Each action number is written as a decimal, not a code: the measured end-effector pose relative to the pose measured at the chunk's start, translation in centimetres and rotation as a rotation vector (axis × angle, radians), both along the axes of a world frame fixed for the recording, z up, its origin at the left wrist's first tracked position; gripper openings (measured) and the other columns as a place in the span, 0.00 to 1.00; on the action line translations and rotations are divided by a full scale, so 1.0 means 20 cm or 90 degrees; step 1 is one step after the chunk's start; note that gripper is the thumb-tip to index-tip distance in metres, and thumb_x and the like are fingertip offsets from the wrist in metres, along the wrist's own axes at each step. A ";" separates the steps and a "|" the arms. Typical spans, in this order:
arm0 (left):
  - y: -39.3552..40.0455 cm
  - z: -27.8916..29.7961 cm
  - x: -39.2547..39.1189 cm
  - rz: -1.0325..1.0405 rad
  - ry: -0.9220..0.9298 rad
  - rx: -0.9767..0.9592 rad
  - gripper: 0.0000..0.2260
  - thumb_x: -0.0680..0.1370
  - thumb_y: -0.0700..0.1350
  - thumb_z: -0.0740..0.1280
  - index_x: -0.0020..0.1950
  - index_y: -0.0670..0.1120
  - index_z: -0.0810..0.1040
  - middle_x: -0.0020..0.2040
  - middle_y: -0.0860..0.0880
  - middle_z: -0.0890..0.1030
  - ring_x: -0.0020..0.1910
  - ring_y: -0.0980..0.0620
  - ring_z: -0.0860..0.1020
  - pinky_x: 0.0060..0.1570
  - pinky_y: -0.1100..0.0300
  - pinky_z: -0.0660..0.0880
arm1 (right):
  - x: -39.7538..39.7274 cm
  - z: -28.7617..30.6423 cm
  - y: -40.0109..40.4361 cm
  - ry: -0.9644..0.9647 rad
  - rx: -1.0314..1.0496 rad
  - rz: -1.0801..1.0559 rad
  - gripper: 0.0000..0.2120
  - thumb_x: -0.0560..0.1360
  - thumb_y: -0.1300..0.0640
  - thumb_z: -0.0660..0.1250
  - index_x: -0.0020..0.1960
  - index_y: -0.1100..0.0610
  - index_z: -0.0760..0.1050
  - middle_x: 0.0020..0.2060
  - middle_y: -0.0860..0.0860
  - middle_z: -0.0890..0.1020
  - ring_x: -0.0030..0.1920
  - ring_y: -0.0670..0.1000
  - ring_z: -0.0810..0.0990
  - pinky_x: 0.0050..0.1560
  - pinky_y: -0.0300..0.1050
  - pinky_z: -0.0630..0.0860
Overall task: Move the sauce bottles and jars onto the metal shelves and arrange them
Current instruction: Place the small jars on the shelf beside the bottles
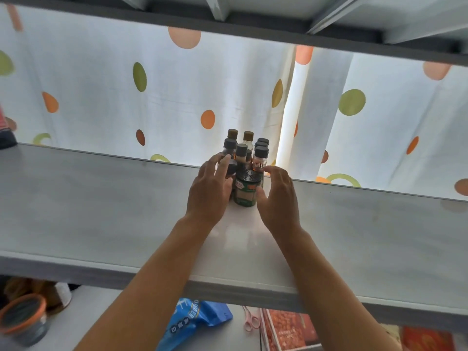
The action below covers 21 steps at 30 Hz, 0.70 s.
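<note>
Grey metal forms the shelf (101, 211), which runs across the whole view, with a second shelf (253, 24) overhead. A tight cluster of sauce bottles (247, 153) stands upright near the shelf's far edge, roughly at its middle, and a green-labelled jar (247, 191) stands at the front of the cluster, touching the bottles behind it. Most bottles carry dark grey caps; the two at the back carry brownish caps.

Both bare forearms reach in from below. The left hand (210, 188) lies against the left side of the cluster, its grip spread: the fingers (222, 165) are extended and fan over the nearest bottles, the palm just beside the jar. The right hand (277, 196) lies at the right side of the cluster, its grip likewise spread and gently cupped, the fingertips (268, 169) at the base of the nearest capped bottle and the thumb just beside the jar. The jar and bottles thus sit between the two hands; neither hand closes around any single container.

Behind the shelf hangs a white curtain (177, 97) with orange, green and brown dots. On the lower level sit a blue bag (192, 323), pink scissors (250, 321), red packages (291, 328) and an orange-rimmed container (22, 317).
</note>
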State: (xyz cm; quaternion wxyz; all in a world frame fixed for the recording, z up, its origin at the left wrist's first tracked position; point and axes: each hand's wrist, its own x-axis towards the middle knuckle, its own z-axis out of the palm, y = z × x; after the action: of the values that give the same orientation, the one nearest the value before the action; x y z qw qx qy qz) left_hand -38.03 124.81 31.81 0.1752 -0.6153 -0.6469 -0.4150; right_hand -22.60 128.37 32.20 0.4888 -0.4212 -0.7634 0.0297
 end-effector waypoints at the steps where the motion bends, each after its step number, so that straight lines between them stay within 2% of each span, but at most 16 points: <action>1: -0.03 0.00 0.00 0.007 0.019 0.006 0.22 0.77 0.40 0.67 0.71 0.44 0.69 0.71 0.44 0.70 0.69 0.44 0.70 0.59 0.49 0.75 | 0.00 0.01 -0.02 -0.014 0.019 0.005 0.21 0.72 0.70 0.68 0.64 0.59 0.73 0.61 0.55 0.78 0.63 0.57 0.75 0.65 0.52 0.73; 3: -0.12 0.00 0.00 0.046 0.037 0.013 0.21 0.77 0.40 0.67 0.70 0.45 0.70 0.70 0.43 0.70 0.69 0.43 0.70 0.60 0.49 0.75 | 0.01 0.02 -0.08 -0.037 0.050 0.023 0.24 0.71 0.73 0.65 0.65 0.60 0.73 0.63 0.56 0.77 0.65 0.58 0.75 0.66 0.56 0.73; 7: -0.41 -0.06 0.09 0.144 0.030 0.023 0.20 0.79 0.42 0.65 0.71 0.46 0.70 0.71 0.42 0.70 0.69 0.43 0.70 0.64 0.48 0.72 | 0.04 0.00 -0.27 -0.025 0.050 0.092 0.23 0.72 0.73 0.65 0.66 0.61 0.72 0.67 0.58 0.75 0.67 0.59 0.73 0.66 0.58 0.73; 9: -0.60 -0.12 0.17 0.177 0.043 0.020 0.21 0.79 0.42 0.65 0.72 0.47 0.70 0.71 0.43 0.70 0.69 0.43 0.70 0.65 0.48 0.70 | 0.08 -0.04 -0.38 0.021 0.034 0.181 0.23 0.72 0.73 0.64 0.66 0.61 0.72 0.67 0.58 0.75 0.67 0.59 0.73 0.65 0.58 0.74; 12: -0.88 -0.21 0.30 0.225 0.029 -0.001 0.20 0.80 0.43 0.62 0.72 0.47 0.68 0.72 0.44 0.69 0.71 0.44 0.67 0.67 0.49 0.67 | 0.15 -0.09 -0.56 0.061 -0.012 0.317 0.28 0.68 0.77 0.60 0.66 0.60 0.73 0.67 0.57 0.74 0.68 0.58 0.72 0.67 0.57 0.73; 15: -1.15 -0.30 0.44 0.280 0.017 -0.059 0.22 0.80 0.47 0.57 0.75 0.49 0.65 0.75 0.47 0.65 0.74 0.46 0.63 0.71 0.48 0.63 | 0.25 -0.19 -0.76 0.003 -0.045 0.424 0.32 0.67 0.78 0.60 0.68 0.59 0.73 0.70 0.57 0.72 0.70 0.58 0.71 0.70 0.54 0.70; 18: -1.43 -0.38 0.59 0.352 -0.025 -0.113 0.24 0.79 0.51 0.54 0.76 0.51 0.60 0.77 0.49 0.61 0.76 0.50 0.57 0.73 0.46 0.60 | 0.38 -0.29 -0.97 -0.095 -0.126 0.503 0.33 0.71 0.75 0.60 0.74 0.59 0.67 0.73 0.55 0.68 0.73 0.56 0.65 0.74 0.54 0.64; 21: -1.70 -0.44 0.77 0.402 -0.097 -0.139 0.25 0.80 0.49 0.59 0.77 0.49 0.60 0.78 0.50 0.59 0.77 0.53 0.55 0.74 0.48 0.58 | 0.44 -0.36 -1.15 -0.149 -0.153 0.568 0.31 0.74 0.70 0.58 0.76 0.59 0.63 0.75 0.55 0.65 0.75 0.55 0.63 0.77 0.49 0.58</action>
State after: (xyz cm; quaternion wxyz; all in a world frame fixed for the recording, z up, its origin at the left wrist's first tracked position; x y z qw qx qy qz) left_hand -22.68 90.85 22.95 0.1797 -0.3669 -0.8573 -0.3133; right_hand -13.85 105.30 25.03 0.2868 -0.1063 -0.9109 0.2770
